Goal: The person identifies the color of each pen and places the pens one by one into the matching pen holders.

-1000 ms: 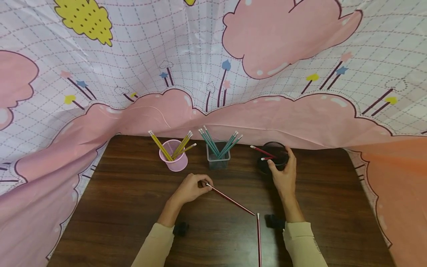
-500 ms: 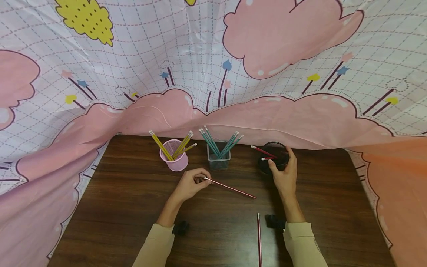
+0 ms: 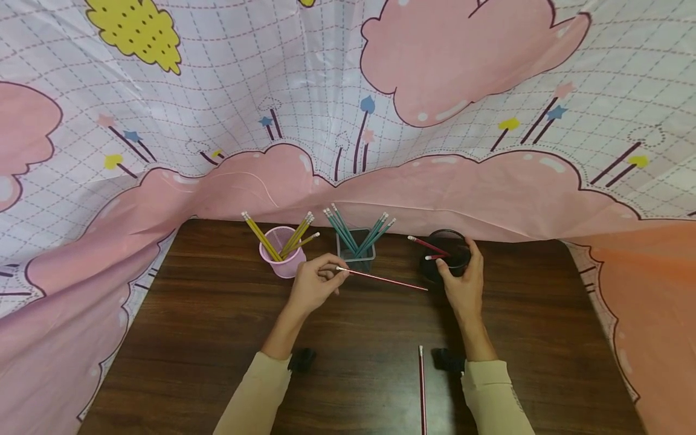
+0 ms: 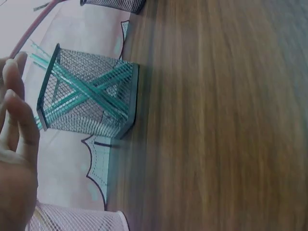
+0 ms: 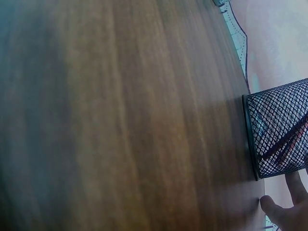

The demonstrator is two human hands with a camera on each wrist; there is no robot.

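My left hand pinches a red pencil near its white eraser end. The pencil is raised over the table, its other end pointing right toward a black mesh pencil cup. Around the right side of that cup my right hand curves, thumb at the front and fingers at the far rim. Two red pencils lean inside it, erasers up. In the right wrist view the mesh wall stands upright beside the fingers. Another red pencil lies on the wooden table between my forearms.
Just behind my left hand stands a square mesh holder with several green pencils. Left of it is a pink mesh cup with several yellow pencils. A patterned cloth hangs along the table's back edge.
My left hand has lifted the red pencil up and forward, swinging its free end from beside the lying pencil toward the black cup. The right hand has stayed at the cup.
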